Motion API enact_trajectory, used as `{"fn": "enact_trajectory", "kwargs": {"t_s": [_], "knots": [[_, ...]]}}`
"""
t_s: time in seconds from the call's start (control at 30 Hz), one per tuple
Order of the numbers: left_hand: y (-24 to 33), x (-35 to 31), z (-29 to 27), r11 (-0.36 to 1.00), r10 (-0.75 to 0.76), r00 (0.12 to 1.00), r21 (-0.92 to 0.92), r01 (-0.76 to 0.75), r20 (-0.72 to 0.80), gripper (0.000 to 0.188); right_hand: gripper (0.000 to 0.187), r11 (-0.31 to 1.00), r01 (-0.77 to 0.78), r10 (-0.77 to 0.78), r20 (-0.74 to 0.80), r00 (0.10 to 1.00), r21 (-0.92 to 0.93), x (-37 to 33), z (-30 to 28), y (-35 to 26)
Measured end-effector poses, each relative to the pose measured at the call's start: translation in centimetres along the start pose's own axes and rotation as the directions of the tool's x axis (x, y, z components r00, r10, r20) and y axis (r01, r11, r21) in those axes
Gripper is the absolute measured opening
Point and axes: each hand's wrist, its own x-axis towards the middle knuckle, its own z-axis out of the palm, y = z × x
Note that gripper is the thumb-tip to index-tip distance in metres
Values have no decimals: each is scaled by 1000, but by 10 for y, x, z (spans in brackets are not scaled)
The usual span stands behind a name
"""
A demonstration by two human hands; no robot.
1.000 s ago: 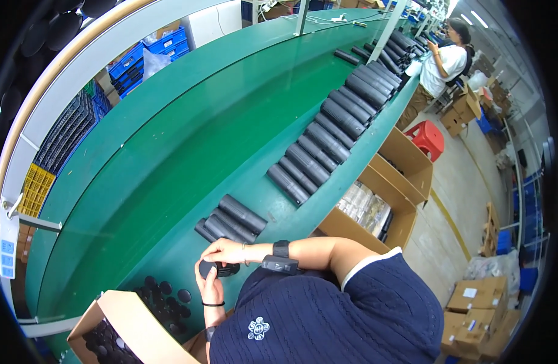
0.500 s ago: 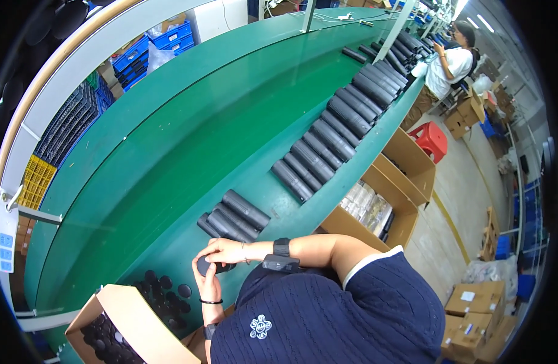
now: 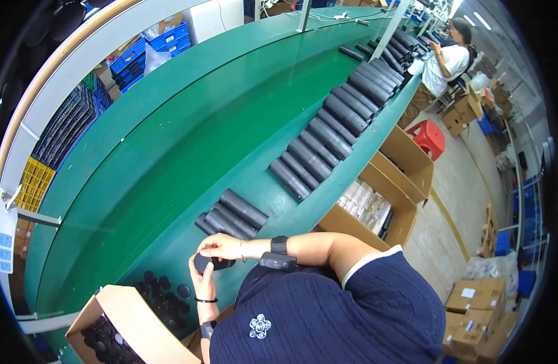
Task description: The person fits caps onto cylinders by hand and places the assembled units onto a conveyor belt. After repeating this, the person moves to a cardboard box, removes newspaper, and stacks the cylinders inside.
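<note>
Both my hands are closed around a short-looking black tube [image 3: 223,264], with a flat, round black cap [image 3: 201,262] showing at its left end. My left hand [image 3: 200,284] grips from below, its thumb up against the cap's side. From above, my right hand [image 3: 223,245] bends its fingers over the cap's upper edge. Part of the tube is hidden behind the hands and my arm. Just beyond lies a small group of black tubes [image 3: 243,207] on the green bench. Loose black caps [image 3: 165,283] are scattered left of my left hand.
An open cardboard box [image 3: 133,315] of black caps stands at the lower left. A long row of black tubes [image 3: 318,145] runs up the green bench [image 3: 188,145]. Open cartons [image 3: 406,212] and a red stool [image 3: 427,138] are at the right. A person [image 3: 448,64] sits farther along.
Both hands and the held tube have shifted very slightly left and up in the picture. The hold looks the same, and the person farther along has barely moved.
</note>
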Motion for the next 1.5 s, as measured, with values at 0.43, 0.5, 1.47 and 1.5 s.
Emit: {"fn": "enact_trajectory", "kwargs": {"t_s": [0.43,0.5,1.47,1.5], "knots": [[-5,14,-4,990,-40,998,-130,46,50,60,27,999,-27,27,-3,1000,20,-5,1,-7],[-6,5,-17,990,7,998,-142,3,64,67,27,994,-87,86,22,996,63,-3,8,-12],[19,-1,-34,984,89,996,153,-91,22,62,35,890,-307,252,197,948,337,8,4,-7],[19,-2,-33,926,171,985,336,-171,28,63,38,928,-291,244,209,947,234,7,5,-11]]}}
